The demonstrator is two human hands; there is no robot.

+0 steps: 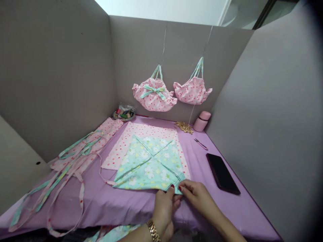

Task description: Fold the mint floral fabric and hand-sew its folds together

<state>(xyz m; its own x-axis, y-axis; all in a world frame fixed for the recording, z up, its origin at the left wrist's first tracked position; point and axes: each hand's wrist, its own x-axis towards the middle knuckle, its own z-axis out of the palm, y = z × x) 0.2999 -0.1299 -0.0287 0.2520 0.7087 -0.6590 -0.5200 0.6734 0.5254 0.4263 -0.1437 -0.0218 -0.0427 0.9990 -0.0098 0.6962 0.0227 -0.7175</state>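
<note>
A mint-green floral fabric square point(148, 172) lies flat near the table's front edge, with seams or strips crossing it in an X. My left hand point(165, 201), with a gold watch band point(153, 231) on the wrist, pinches the square's front edge. Close beside it, my right hand point(194, 193) pinches the same fabric at its front right corner. Both thumbs rest on top, and the fingers under the cloth are partly hidden. Beneath the square lies a pink dotted fabric piece point(114, 158). A thin pink strip point(102, 173) reaches the square's left corner.
Pink fabric with ties point(68, 163) lies on the left and hangs over the edge. A black phone point(222, 173), thread snips point(201, 144), a pink flask point(202, 121) and small tan pieces point(184, 127) are on the right. Two pink bags point(155, 101) hang behind, near a basket point(124, 116).
</note>
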